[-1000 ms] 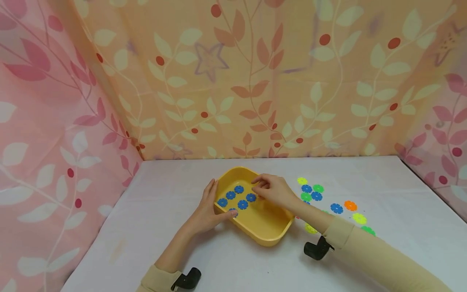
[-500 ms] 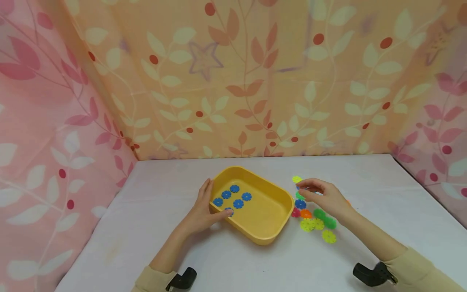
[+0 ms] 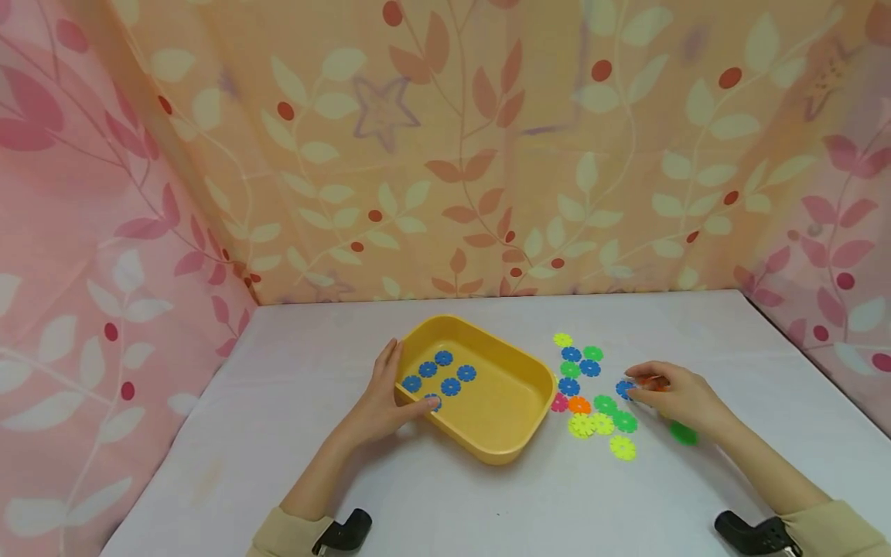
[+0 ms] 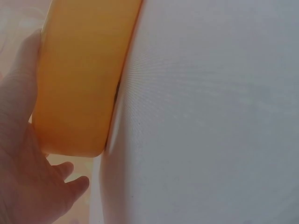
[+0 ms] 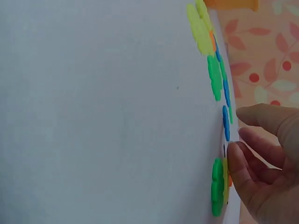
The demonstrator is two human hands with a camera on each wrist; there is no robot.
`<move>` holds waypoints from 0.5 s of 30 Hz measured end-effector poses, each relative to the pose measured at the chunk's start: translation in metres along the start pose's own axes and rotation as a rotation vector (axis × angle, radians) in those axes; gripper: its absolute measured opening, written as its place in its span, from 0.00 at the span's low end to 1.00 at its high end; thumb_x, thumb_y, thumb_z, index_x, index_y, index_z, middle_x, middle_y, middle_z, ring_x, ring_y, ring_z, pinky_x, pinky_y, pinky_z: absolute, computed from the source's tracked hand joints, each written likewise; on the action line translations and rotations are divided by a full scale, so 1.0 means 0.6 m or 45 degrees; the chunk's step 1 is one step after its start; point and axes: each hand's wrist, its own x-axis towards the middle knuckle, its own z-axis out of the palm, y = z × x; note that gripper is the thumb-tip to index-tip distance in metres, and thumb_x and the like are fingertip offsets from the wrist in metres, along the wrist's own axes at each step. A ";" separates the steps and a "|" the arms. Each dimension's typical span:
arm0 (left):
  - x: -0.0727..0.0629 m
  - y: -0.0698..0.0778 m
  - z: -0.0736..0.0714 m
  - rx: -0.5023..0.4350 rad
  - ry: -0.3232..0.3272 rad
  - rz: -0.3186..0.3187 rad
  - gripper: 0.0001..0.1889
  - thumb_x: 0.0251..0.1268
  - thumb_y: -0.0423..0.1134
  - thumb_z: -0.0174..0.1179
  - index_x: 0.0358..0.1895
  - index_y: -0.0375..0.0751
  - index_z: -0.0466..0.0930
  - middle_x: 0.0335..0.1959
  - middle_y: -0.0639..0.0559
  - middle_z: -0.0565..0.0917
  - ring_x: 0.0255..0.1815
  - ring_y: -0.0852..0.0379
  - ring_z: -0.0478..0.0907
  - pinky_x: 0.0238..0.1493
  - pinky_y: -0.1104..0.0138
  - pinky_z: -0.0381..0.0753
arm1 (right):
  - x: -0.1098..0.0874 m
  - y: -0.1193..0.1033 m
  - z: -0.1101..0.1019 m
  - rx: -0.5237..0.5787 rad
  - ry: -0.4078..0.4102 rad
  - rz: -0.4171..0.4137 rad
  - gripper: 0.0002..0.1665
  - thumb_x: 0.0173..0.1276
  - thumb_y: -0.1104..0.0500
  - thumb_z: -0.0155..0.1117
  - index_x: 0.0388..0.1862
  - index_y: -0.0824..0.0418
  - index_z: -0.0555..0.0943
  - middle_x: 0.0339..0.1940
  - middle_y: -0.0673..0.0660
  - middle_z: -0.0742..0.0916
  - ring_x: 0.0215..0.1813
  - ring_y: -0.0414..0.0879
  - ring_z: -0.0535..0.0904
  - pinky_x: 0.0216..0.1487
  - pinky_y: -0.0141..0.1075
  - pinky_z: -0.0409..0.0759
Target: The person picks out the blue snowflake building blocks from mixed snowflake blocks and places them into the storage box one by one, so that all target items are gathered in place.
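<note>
My left hand [image 3: 385, 394] grips the yellow plastic tray [image 3: 501, 453] at its left end, thumb over the near rim and fingers along the outside wall. Inside the tray lie several blue notched discs [image 3: 451, 386], one partly under the thumb. Over the white table my right hand [image 3: 678, 396] hovers low at a single blue notched disc [image 3: 625, 389]. In the right wrist view, its thumb and forefinger stand apart beside that blue disc [image 5: 226, 123]. An orange disc is mostly hidden behind the fingers, and a green disc [image 3: 684, 433] lies below the hand.
Loose notched discs in yellow [image 3: 623, 448], green [image 3: 625, 422], blue [image 3: 568, 387], orange [image 3: 579, 405] and pink [image 3: 560, 402] lie right of the tray. A patterned curtain [image 3: 480, 193] closes off the back of the white table [image 3: 334, 325].
My right hand has left the inside of the tray and moved right, past the nearer discs, to a blue disc. The left hand keeps its grip on the tray.
</note>
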 end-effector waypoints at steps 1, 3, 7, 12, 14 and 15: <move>0.000 0.000 0.000 0.002 0.001 0.000 0.62 0.51 0.67 0.67 0.80 0.48 0.35 0.79 0.55 0.32 0.78 0.47 0.39 0.72 0.45 0.50 | 0.001 0.005 -0.001 -0.004 -0.010 0.007 0.25 0.65 0.49 0.69 0.55 0.61 0.80 0.41 0.55 0.83 0.42 0.50 0.74 0.33 0.34 0.77; 0.000 0.000 0.000 0.007 0.001 0.001 0.62 0.51 0.67 0.67 0.80 0.48 0.35 0.79 0.56 0.33 0.78 0.47 0.40 0.72 0.45 0.50 | 0.003 0.012 -0.002 -0.010 -0.028 0.009 0.25 0.64 0.49 0.70 0.55 0.62 0.80 0.39 0.54 0.82 0.40 0.50 0.73 0.31 0.32 0.76; 0.001 0.001 0.000 0.012 0.005 0.000 0.62 0.51 0.67 0.67 0.80 0.49 0.34 0.79 0.55 0.33 0.78 0.47 0.39 0.72 0.45 0.50 | 0.006 0.014 -0.004 -0.043 -0.045 -0.024 0.26 0.61 0.49 0.72 0.53 0.63 0.81 0.36 0.53 0.81 0.38 0.49 0.72 0.30 0.33 0.74; 0.000 0.002 0.000 0.016 0.003 -0.012 0.62 0.51 0.67 0.67 0.80 0.48 0.35 0.79 0.55 0.33 0.78 0.46 0.40 0.71 0.44 0.50 | 0.010 0.012 -0.004 -0.081 -0.062 -0.031 0.25 0.60 0.49 0.74 0.50 0.62 0.82 0.35 0.53 0.80 0.38 0.50 0.71 0.33 0.36 0.72; 0.000 0.002 0.000 0.019 0.001 -0.019 0.62 0.51 0.67 0.67 0.80 0.48 0.35 0.79 0.56 0.33 0.78 0.47 0.40 0.71 0.45 0.50 | 0.011 0.011 -0.004 -0.077 -0.070 -0.022 0.24 0.60 0.50 0.73 0.50 0.62 0.82 0.35 0.53 0.79 0.39 0.50 0.71 0.34 0.37 0.72; 0.000 0.003 -0.001 0.019 0.001 -0.018 0.62 0.51 0.67 0.67 0.80 0.48 0.35 0.79 0.56 0.33 0.78 0.47 0.40 0.71 0.45 0.50 | 0.012 0.011 -0.004 -0.075 -0.072 -0.021 0.24 0.60 0.50 0.73 0.50 0.62 0.81 0.35 0.53 0.79 0.39 0.50 0.71 0.35 0.38 0.72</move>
